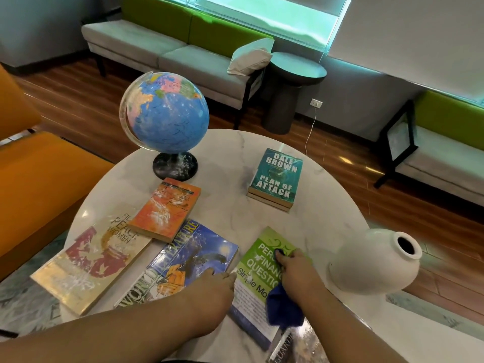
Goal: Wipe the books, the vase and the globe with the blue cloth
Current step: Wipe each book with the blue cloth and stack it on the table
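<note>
Blue cloth (pixel 284 307), soft and limp, bunched in curled fingers of right hand (pixel 296 268) lower centre, on stiff, probably light green book (pixel 258 258); left hand (pixel 212 286) flat, pinning its edge.

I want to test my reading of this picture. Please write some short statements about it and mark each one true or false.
1. The right hand holds the cloth on the green book. True.
2. The globe stands on the floor. False: it stands on the table.
3. The vase is black. False: it is white.
4. The teal book lies apart from the green book. True.
5. The left hand holds the cloth. False: the left hand rests beside the green book.
</note>
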{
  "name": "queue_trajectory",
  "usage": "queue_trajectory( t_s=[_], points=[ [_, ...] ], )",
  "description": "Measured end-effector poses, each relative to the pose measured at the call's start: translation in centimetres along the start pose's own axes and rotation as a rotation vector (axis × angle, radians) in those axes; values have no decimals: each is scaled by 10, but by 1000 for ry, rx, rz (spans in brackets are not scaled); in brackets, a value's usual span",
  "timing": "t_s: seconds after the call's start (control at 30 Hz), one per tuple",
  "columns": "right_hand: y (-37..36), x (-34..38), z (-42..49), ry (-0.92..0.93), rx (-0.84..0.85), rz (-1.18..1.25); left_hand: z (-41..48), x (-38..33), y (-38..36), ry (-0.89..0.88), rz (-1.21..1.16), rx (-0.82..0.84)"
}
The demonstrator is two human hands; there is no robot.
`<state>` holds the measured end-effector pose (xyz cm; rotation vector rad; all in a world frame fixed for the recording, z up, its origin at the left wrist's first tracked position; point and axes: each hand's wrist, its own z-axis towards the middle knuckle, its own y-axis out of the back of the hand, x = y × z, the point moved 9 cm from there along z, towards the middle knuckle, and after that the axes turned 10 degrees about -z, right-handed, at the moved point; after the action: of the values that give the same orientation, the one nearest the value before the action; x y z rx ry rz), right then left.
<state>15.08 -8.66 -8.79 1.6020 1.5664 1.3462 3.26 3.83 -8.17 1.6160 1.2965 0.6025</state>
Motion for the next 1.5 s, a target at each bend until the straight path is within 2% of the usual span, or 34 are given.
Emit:
queue_trajectory(
  t_s=[0.07,0.13,0.23,0.3,0.37,0.47,0.5,0.53,0.7,0.8,0.83,0.93,1.0,1.1,1.17,1.23,1.3,1.4,1.47,1.5],
  points=[
    [-5,12,3,49,61,-167,1,2,2,9,-3,7],
    [-15,23,0,132,111,-163,3,3,2,2,7,13],
    [-6,18,2,99,102,49,3,3,0,-10,0,5],
    [3,7,14,-35,72,220,2,4,0,-8,-18,2],
    [1,14,18,-8,75,155,2,4,0,-4,-18,14],
    [-13,31,10,135,83,14,3,3,-1,-1,-7,28],
    [-17,33,5,166,129,-23,3,4,-1,2,-10,27],
    [-20,28,6,151,168,15,3,4,-2,3,-15,27],
    [-8,24,19,69,48,123,3,8,-3,16,-62,3],
    [-29,36,7,230,132,-170,2,9,-4,27,-94,11],
    [-30,33,3,227,167,-164,1,9,-3,29,-110,8],
    [-12,28,5,234,58,-119,-2,10,-1,33,-144,-4],
    [-11,27,6,166,21,-30,-3,10,-2,34,-136,4],
    [-29,41,-8,299,105,-151,-3,9,-4,35,-134,22],
    [-26,36,-11,275,125,-2,-3,10,-4,35,-149,26],
    [-16,26,-5,145,115,166,-4,11,-4,35,-160,32],
    [-14,20,-1,69,105,184,-5,12,-6,40,-161,36],
    [-33,37,-13,266,138,-62,-5,12,-8,40,-153,41],
    [-33,38,-21,325,142,8,-5,13,-9,36,-152,38],
    [-28,33,-19,292,131,81,-5,13,-9,35,-157,37]
  ],
)
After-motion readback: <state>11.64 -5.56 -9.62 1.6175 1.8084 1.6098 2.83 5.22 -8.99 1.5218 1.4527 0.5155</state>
